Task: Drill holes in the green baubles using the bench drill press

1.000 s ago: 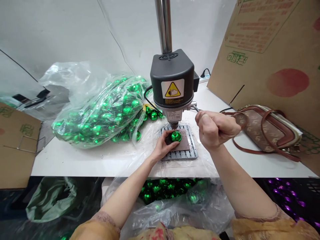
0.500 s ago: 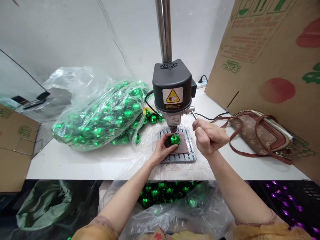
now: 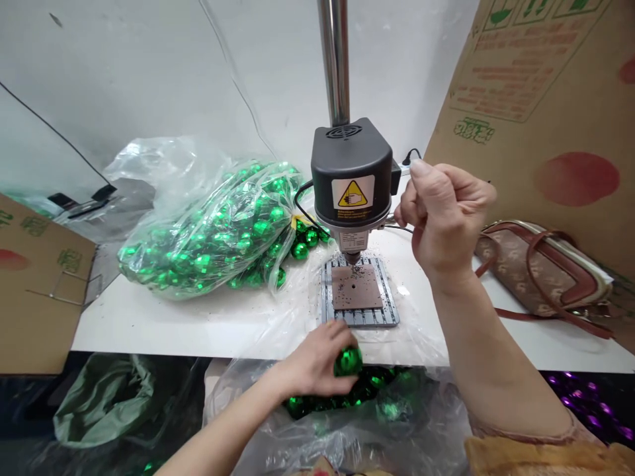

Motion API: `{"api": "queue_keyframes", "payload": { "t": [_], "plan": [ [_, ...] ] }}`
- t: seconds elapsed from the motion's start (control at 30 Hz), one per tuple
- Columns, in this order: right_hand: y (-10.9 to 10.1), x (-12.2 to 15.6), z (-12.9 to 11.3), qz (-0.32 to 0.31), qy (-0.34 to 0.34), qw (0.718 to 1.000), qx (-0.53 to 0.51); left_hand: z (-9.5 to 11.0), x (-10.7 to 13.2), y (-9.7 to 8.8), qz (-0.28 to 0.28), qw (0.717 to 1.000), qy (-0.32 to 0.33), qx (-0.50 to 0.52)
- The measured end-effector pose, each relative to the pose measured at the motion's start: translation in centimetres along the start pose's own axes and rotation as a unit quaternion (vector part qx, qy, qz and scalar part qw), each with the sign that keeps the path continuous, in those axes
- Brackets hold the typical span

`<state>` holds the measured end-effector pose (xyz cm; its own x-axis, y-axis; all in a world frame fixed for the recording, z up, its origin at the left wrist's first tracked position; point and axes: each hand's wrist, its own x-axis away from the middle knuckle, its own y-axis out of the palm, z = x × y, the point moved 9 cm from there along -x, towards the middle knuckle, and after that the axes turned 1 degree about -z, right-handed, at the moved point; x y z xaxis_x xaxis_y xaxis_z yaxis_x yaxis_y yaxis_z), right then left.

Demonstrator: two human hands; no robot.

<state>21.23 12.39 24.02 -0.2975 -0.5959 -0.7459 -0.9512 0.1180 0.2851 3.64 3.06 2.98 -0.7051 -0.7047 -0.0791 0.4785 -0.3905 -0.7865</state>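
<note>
A small bench drill press (image 3: 351,182) with a black motor head stands on the white table (image 3: 163,320); its brown pad on the slotted base plate (image 3: 358,293) is bare. My right hand (image 3: 444,211) is raised beside the head, closed around the thin feed lever. My left hand (image 3: 317,360) is low at the table's front edge, holding a shiny green ball (image 3: 348,360) over an open plastic bag of green balls (image 3: 342,396) below the table.
A big clear bag of green balls (image 3: 213,231) lies left of the drill. A brown handbag (image 3: 540,268) lies at right before a leaning cardboard box (image 3: 540,106). Another carton (image 3: 34,291) stands at left; purple balls (image 3: 585,403) sit lower right.
My left hand took the green ball off the drill pad and drew it down over the bag under the table. My right hand rose with the lever, lifting the drill.
</note>
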Motion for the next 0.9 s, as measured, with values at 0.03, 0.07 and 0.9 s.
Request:
{"api": "queue_keyframes", "payload": {
  "t": [0.03, 0.07, 0.9],
  "plan": [
    [0.0, 0.1, 0.0, 0.0, -0.004, 1.0, 0.0, 0.7, 1.0, 0.7, -0.055, 0.998, 0.027, -0.027],
    [-0.2, 0.2, 0.0, 0.006, -0.005, 1.0, -0.004, 0.9, 1.7, 0.8, -0.082, 0.995, 0.043, -0.043],
    [-0.4, 0.6, -0.1, 0.025, -0.032, 0.999, 0.0, -16.6, -7.8, -13.1, 0.267, 0.919, -0.239, -0.165]
  ]
}}
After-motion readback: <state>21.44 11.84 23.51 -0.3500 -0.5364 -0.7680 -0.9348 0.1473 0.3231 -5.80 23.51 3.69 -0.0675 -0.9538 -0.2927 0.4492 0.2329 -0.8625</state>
